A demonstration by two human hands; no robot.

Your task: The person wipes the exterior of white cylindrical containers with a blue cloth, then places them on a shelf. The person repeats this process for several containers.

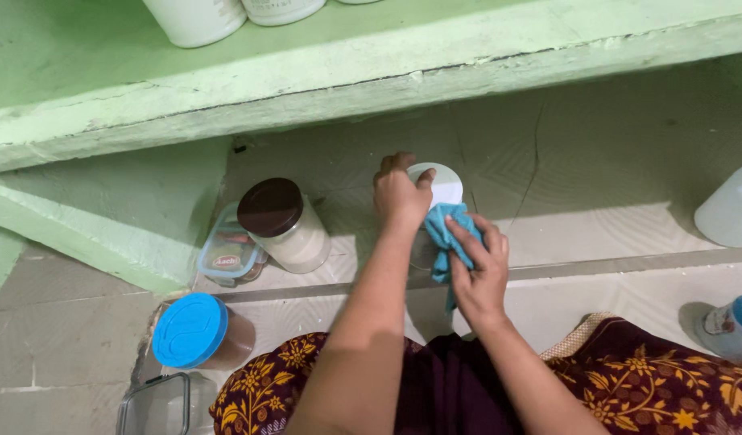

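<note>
Left hand (400,193) clamps white-lidded jar (437,187) on floor; right hand (475,270) pinches blue cloth (447,234) beside jar. Advise firm grip, rubbing around the wall.

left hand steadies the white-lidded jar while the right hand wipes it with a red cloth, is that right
Not quite: the cloth is blue, not red. The head view shows the left hand on the white-lidded jar while the right hand presses the blue cloth against it.

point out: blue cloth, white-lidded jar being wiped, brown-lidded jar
blue cloth (445,228), head view, on the bunched fold under the right hand's fingers.
white-lidded jar (445,185), head view, on the bare part of its white lid.
brown-lidded jar (271,206), head view, on the middle of its brown lid.
</note>
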